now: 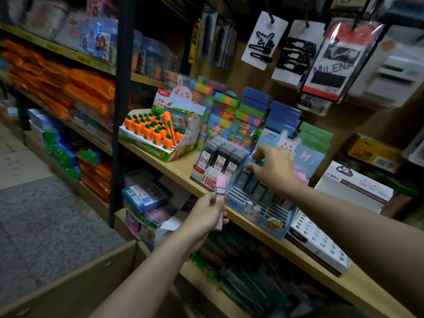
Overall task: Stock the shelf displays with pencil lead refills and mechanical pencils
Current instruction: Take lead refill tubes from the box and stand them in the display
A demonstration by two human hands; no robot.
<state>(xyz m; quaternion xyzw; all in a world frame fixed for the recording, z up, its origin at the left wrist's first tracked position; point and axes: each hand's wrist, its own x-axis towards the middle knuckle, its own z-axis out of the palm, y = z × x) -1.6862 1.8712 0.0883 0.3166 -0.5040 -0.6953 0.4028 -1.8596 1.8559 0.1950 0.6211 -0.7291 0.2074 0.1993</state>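
Note:
My left hand [206, 214] grips a slim pink lead refill case [219, 198], held upright in front of the wooden shelf's edge [174, 171]. To its right stands a light blue bunny display box [254, 216] with slotted rows; several dark refill cases [257, 187] stand in its back rows. My right hand [274, 167] reaches into the back of that box, fingertips on the top of a dark case there. Whether it pinches the case is unclear. Left of the blue box sits a white display of grey refill cases [221, 158].
An orange carrot-shaped item display [158, 131] stands further left on the same shelf. White display boxes [353, 187] sit to the right. Hair-clip cards [263, 40] hang above. An open cardboard box [91, 278] is below my arms. Stock fills the lower shelf.

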